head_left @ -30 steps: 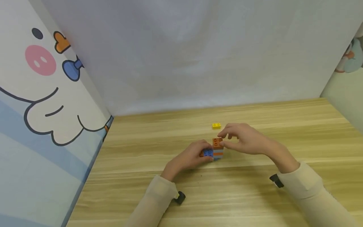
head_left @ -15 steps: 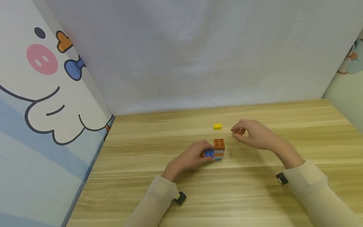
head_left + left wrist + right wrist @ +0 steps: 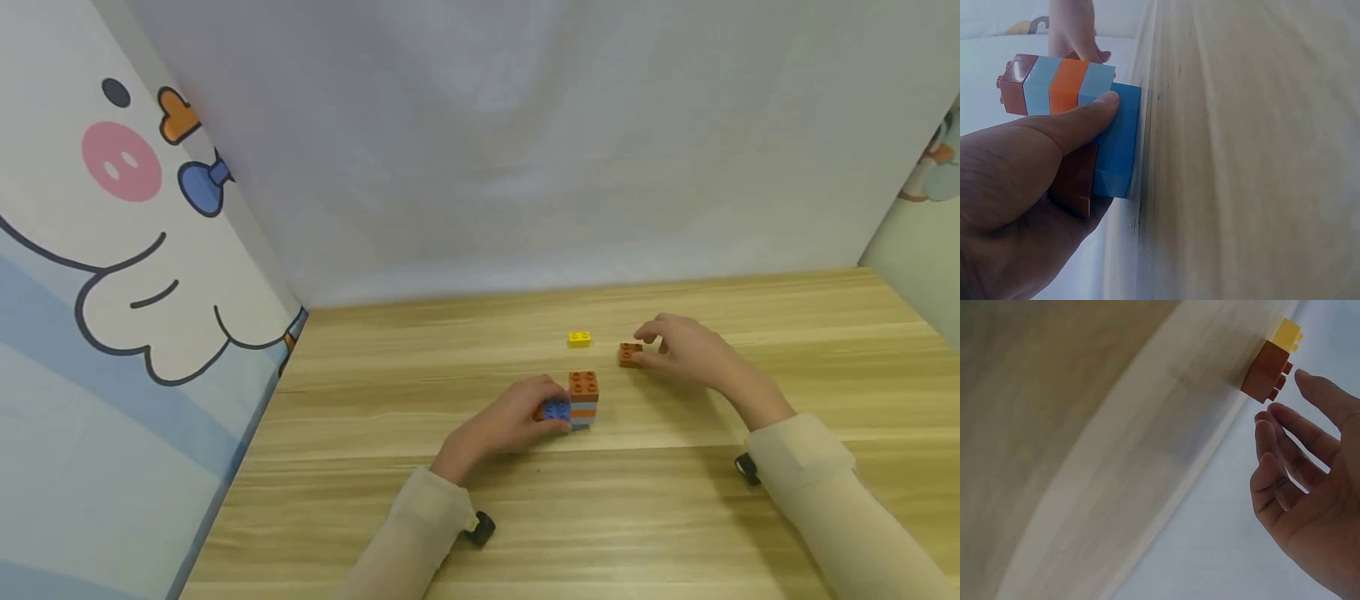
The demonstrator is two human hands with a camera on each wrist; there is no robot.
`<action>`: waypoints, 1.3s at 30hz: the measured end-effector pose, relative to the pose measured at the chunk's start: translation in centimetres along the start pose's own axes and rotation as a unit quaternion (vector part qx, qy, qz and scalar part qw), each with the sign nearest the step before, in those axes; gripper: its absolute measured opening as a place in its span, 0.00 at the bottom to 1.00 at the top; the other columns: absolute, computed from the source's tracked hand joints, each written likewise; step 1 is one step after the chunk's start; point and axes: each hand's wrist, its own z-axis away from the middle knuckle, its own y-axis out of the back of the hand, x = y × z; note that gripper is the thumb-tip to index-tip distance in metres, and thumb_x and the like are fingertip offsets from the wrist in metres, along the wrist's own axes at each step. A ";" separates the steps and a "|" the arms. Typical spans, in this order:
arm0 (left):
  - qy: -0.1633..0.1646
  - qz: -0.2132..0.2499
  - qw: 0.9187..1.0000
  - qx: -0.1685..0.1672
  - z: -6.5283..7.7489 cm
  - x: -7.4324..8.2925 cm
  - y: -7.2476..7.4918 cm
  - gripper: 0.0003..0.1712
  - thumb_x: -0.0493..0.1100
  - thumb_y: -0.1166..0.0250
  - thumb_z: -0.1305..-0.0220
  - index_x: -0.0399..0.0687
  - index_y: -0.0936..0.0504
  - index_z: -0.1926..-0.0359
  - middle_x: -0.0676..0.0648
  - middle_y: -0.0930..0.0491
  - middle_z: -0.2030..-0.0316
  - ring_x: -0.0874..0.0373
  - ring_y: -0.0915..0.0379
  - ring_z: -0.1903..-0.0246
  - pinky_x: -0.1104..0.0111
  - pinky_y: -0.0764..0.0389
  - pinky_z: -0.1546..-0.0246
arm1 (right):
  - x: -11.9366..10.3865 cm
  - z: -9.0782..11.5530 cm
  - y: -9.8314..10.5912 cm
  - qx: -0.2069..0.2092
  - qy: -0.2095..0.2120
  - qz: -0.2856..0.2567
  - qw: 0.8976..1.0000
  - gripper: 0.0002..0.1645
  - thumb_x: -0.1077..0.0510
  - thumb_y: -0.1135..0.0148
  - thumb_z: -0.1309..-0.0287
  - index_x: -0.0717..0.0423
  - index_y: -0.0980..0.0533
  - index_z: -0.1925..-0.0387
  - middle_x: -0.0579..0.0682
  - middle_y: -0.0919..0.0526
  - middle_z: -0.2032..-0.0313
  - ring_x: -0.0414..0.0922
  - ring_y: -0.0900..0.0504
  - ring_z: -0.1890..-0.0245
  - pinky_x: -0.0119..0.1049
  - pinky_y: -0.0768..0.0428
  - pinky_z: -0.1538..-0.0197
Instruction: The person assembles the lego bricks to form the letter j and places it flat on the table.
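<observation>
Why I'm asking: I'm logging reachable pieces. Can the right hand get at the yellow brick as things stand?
Probably yes: the right hand holds nothing and the yellow brick sits uncovered on the table. The loose brown brick lies between them, but looks low enough to pass over.

Wood-grain table [image 3: 405, 358]; pale backdrop [image 3: 525, 158] behind; cartoon-printed panel [image 3: 150, 333] at left (pink oval [image 3: 120, 148] with two white spots)

The worktop [image 3: 360, 367] has pale wood grain running from side to side. An upright stack of blocks [image 3: 583, 400] stands on it, with a blue base [image 3: 1119, 144]. Farther back lie a small yellow block [image 3: 579, 340] and, apart to its right and slightly nearer, a brown block [image 3: 627, 356].
</observation>
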 end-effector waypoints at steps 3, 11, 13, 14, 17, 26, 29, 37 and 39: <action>-0.001 -0.003 1.000 -0.001 0.1 0.0 -0.1 0.24 0.51 0.36 0.28 0.43 0.21 0.38 0.46 0.18 0.44 0.55 0.22 0.44 0.63 0.21 0.39 | 0.1 0.0 -0.1 -0.004 0.001 -0.002 1.000 0.25 0.52 0.36 0.32 0.67 0.21 0.42 0.63 0.16 0.51 0.51 0.17 0.59 0.50 0.17 0.55; -0.003 0.004 1.000 -0.001 0.4 0.1 0.0 0.24 0.50 0.35 0.28 0.43 0.21 0.38 0.46 0.19 0.44 0.55 0.22 0.43 0.62 0.22 0.37 | 0.0 0.0 -0.2 -0.012 0.005 -0.007 1.000 0.24 0.53 0.36 0.32 0.67 0.21 0.43 0.63 0.15 0.51 0.52 0.16 0.58 0.51 0.17 0.53; -0.003 0.004 1.000 -0.001 0.5 0.1 0.0 0.24 0.50 0.35 0.28 0.43 0.21 0.38 0.46 0.19 0.44 0.55 0.22 0.43 0.62 0.22 0.38 | 0.1 -0.2 -0.2 -0.014 0.008 -0.014 1.000 0.24 0.53 0.36 0.32 0.67 0.21 0.43 0.62 0.15 0.51 0.52 0.15 0.58 0.51 0.17 0.53; -0.004 0.003 1.000 -0.001 0.5 0.1 0.0 0.24 0.50 0.35 0.28 0.44 0.21 0.38 0.46 0.19 0.44 0.55 0.22 0.44 0.63 0.22 0.38 | 0.2 -0.2 -0.3 -0.015 0.010 -0.018 1.000 0.23 0.54 0.36 0.32 0.67 0.21 0.43 0.62 0.14 0.51 0.52 0.15 0.58 0.51 0.17 0.53; -0.004 0.002 1.000 -0.002 0.5 0.1 0.0 0.23 0.51 0.36 0.27 0.44 0.21 0.38 0.47 0.19 0.44 0.56 0.22 0.45 0.64 0.22 0.40 | 0.3 -0.4 -0.4 -0.015 0.019 -0.029 0.999 0.22 0.56 0.35 0.32 0.67 0.20 0.44 0.61 0.13 0.52 0.52 0.15 0.58 0.51 0.17 0.52; 0.007 0.006 1.000 -0.004 0.3 0.1 -0.1 0.24 0.51 0.36 0.27 0.45 0.21 0.37 0.47 0.19 0.43 0.56 0.23 0.44 0.64 0.22 0.39 | 0.2 -0.4 -0.4 -0.021 0.030 -0.047 0.998 0.19 0.59 0.38 0.30 0.69 0.21 0.45 0.65 0.15 0.49 0.58 0.15 0.53 0.54 0.17 0.47; 0.009 0.006 1.000 -0.003 0.2 0.1 -0.1 0.24 0.51 0.36 0.27 0.45 0.21 0.37 0.47 0.19 0.43 0.56 0.23 0.44 0.64 0.22 0.39 | 0.3 -0.4 -0.4 -0.022 0.031 -0.051 0.998 0.20 0.58 0.38 0.30 0.68 0.21 0.44 0.64 0.15 0.48 0.57 0.15 0.53 0.54 0.17 0.47; 0.012 0.005 1.000 -0.002 0.0 -0.2 -0.2 0.24 0.52 0.36 0.28 0.46 0.21 0.37 0.47 0.19 0.44 0.56 0.23 0.44 0.63 0.22 0.38 | -0.7 0.0 0.1 -0.009 0.058 -0.060 0.996 0.19 0.56 0.36 0.31 0.65 0.20 0.46 0.59 0.13 0.52 0.51 0.15 0.57 0.49 0.17 0.51; 0.011 0.003 1.000 -0.001 -0.1 -0.2 -0.2 0.24 0.52 0.36 0.28 0.46 0.21 0.37 0.47 0.19 0.44 0.56 0.23 0.45 0.63 0.22 0.39 | -1.0 0.1 0.3 -0.011 0.064 -0.064 0.996 0.19 0.55 0.36 0.30 0.63 0.20 0.45 0.57 0.13 0.52 0.48 0.15 0.57 0.47 0.17 0.53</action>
